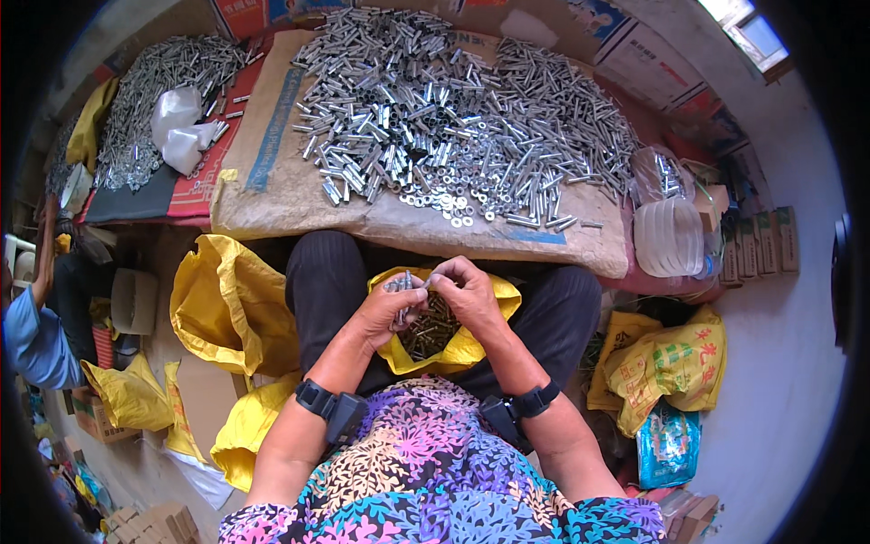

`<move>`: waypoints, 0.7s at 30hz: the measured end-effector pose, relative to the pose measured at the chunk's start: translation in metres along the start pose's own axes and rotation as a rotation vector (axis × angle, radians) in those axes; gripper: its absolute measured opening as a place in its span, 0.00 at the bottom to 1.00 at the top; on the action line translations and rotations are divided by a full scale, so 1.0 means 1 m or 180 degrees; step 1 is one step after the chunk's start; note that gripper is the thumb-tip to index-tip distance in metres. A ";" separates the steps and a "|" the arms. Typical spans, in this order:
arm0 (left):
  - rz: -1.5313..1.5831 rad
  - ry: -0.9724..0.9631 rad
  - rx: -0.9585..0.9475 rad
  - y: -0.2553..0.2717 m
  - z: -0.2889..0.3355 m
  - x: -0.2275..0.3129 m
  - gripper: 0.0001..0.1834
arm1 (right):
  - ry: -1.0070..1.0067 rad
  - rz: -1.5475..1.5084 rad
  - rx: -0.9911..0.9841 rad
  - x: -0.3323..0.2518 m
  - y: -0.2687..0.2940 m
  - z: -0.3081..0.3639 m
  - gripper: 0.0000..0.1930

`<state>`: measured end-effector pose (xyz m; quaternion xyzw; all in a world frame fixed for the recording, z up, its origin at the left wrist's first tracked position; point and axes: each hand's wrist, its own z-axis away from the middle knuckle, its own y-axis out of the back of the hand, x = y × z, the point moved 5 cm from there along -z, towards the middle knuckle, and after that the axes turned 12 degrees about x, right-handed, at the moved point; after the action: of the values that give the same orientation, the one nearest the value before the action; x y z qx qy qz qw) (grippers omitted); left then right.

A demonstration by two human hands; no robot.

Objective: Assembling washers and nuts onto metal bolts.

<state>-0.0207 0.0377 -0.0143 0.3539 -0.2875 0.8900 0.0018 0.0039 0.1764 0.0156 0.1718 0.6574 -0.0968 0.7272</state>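
My left hand (385,308) is closed round several silver metal sleeves (400,288), which stick up past the fingers. Right beside it, my right hand (468,292) pinches a small silver metal piece (430,280) between thumb and fingertips; its exact kind is too small to tell. The fingertips of both hands nearly meet. Below them, between my knees, an open yellow woven bag (464,349) holds many brass-coloured metal fasteners (430,334).
Ahead, cardboard (299,210) on a table bears a big heap of silver sleeves (390,100) and loose washers (458,204). A clear plastic tub (669,238) stands right. Yellow bags (227,299) lie left, more (666,363) right. Another person's blue sleeve (38,340) shows far left.
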 end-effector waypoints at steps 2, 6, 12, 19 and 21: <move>0.0131 0.0094 0.0086 0.006 -0.005 -0.003 0.10 | -0.0242 -0.0349 0.0153 0.003 0.001 -0.002 0.05; 0.0403 0.0126 0.0221 0.010 -0.012 -0.006 0.10 | 0.0123 -0.0183 0.0396 0.008 0.000 -0.001 0.04; 0.0799 0.0192 0.0092 0.009 -0.014 -0.007 0.08 | 0.0957 0.0456 0.0352 -0.024 0.008 -0.011 0.05; 0.1071 0.0222 -0.0160 0.007 -0.009 -0.001 0.06 | 0.1798 0.2720 0.0992 -0.052 0.040 -0.055 0.06; 0.1080 0.0205 -0.0196 0.008 -0.008 -0.003 0.06 | 0.1658 0.2848 0.0981 -0.051 0.040 -0.057 0.06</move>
<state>-0.0255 0.0356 -0.0255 0.2713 -0.3700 0.8792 -0.1283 -0.0404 0.2303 0.0666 0.5581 0.6568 0.1729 0.4767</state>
